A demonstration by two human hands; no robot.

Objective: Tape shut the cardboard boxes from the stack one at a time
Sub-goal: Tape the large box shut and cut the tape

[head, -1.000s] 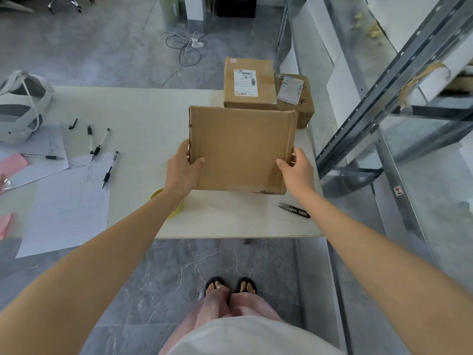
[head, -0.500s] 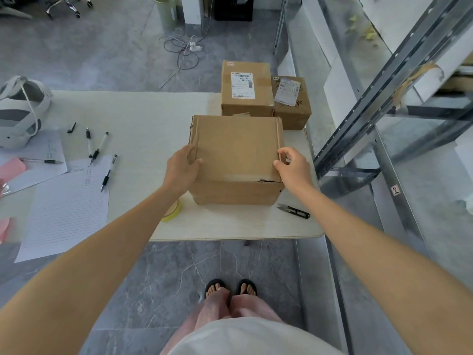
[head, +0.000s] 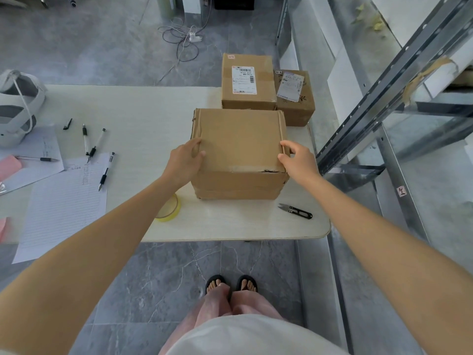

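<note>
1. The fingers (head: 195, 144) of the left hand (head: 184, 161) curl over the left top edge of the plain cardboard box (head: 238, 139), thumb laid on top, probably to steady it. The right hand (head: 298, 161) has thumb and forefinger bent at the right top edge; whether they pinch it or merely touch it, I cannot tell.
2. Toward the counter's (head: 143, 119) left edge lie a white headset (head: 18, 106), lined paper (head: 64, 201) with handwriting too small to read, and several pens (head: 88, 142).
3. A yellowish tape roll (head: 169, 208) lies flat near the front edge, just beside the left wrist, handy for sealing.
4. The plain box stands toward the front right corner, top closed, squared to the person for taping.
5. Black snips (head: 295, 210) lie by the front right corner, within the right hand's reach.
6. At the far right corner, a taller labelled box (head: 248, 98) carries a barcode label that seems to read "NT02 A34". Touching it, a smaller labelled box (head: 304, 111) bears a handwritten "2-2" tag.
</note>
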